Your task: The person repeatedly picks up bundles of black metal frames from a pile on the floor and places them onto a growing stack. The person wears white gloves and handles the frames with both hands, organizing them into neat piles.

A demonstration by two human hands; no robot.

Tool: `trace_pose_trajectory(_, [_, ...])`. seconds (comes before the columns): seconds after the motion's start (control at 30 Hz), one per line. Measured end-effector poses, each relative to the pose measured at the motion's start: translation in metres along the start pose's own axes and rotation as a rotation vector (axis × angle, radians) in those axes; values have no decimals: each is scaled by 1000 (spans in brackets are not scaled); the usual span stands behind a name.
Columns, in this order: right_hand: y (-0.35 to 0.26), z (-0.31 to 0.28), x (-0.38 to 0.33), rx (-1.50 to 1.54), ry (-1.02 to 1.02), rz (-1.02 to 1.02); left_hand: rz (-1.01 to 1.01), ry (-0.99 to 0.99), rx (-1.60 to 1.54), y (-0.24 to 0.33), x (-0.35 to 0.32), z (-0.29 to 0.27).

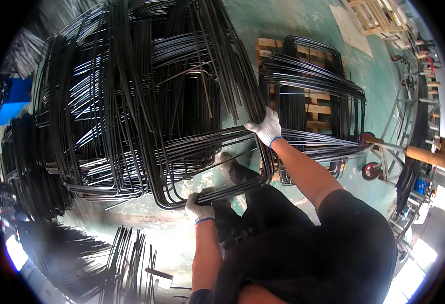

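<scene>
If lifted unevenly, could splay or slip: meaning the loose bundle of slim black metal rods bent into round-cornered rectangles [232, 189], no tie visible. Likely to snag too, given overlap with the big heap of tangled black metal frames [126, 76]. Might also bang the black-trousered legs [270, 205], being so close.

Looks dark, semi-glossy, nested but uneven at the near corners. Located in front of the body, at the heap's near right edge; can't tell if lifted clear.

Gripped along the near bars by the left hand in a white glove [199, 207], fingers wrapped; clasped on the right side by the right hand in a white glove [266, 127], fingertips partly hidden.

Farther right: slatted tan wooden pallet [318, 109].
</scene>
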State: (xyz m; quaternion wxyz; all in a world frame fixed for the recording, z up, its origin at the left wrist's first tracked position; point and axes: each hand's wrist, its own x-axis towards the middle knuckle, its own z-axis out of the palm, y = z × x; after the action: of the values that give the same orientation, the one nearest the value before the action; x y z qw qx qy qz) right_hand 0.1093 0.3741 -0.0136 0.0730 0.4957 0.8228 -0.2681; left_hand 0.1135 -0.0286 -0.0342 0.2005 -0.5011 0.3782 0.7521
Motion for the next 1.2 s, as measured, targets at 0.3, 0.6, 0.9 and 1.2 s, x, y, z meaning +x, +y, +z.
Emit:
trace_pose_trajectory(0.3, [23, 9, -45, 106, -127, 113, 64, 135, -12, -32, -72, -111])
trace_pose_trajectory(0.6, [116, 39, -113, 273, -188, 35, 70, 116, -72, -77, -116, -221])
trace_pose_trajectory(0.9, [265, -12, -301, 692, -189, -26, 11, 32, -202, -167, -213, -403])
trace_pose_trajectory(1.2, [273, -67, -400, 1111, -271, -97, 450, -57, -124, -146, -362, -432])
